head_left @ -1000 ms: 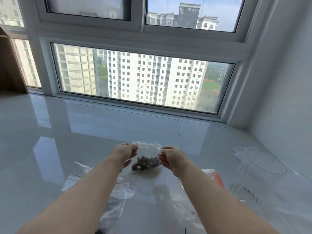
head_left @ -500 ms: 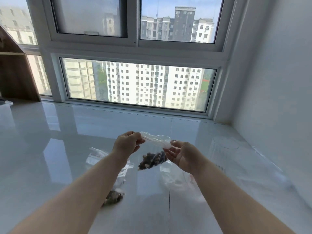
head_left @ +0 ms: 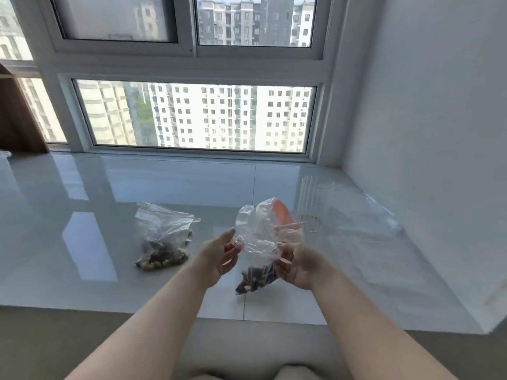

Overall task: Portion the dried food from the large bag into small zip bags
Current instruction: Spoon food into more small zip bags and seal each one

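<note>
I hold a small clear zip bag (head_left: 256,237) in the air in front of me, with dark dried food (head_left: 255,278) hanging in its bottom. My left hand (head_left: 219,256) pinches the bag's left edge with thumb and fingertips. My right hand (head_left: 297,266) grips its right side, fingers curled round the plastic. A second clear bag (head_left: 164,231) with brown dried food lies on the glossy white sill to the left. An orange-and-clear bag (head_left: 282,215) shows just behind the held one.
A tall clear glass (head_left: 312,207) stands on the sill (head_left: 109,193) to the right, with clear plastic sheeting (head_left: 384,215) beyond it by the white wall. A wooden shelf side (head_left: 19,119) stands at the far left. The sill's front edge runs below my forearms.
The camera has pulled back and tilted. My hands have drawn the small bag nearer and lower, and the bag now hangs crumpled instead of stretched flat between them.
</note>
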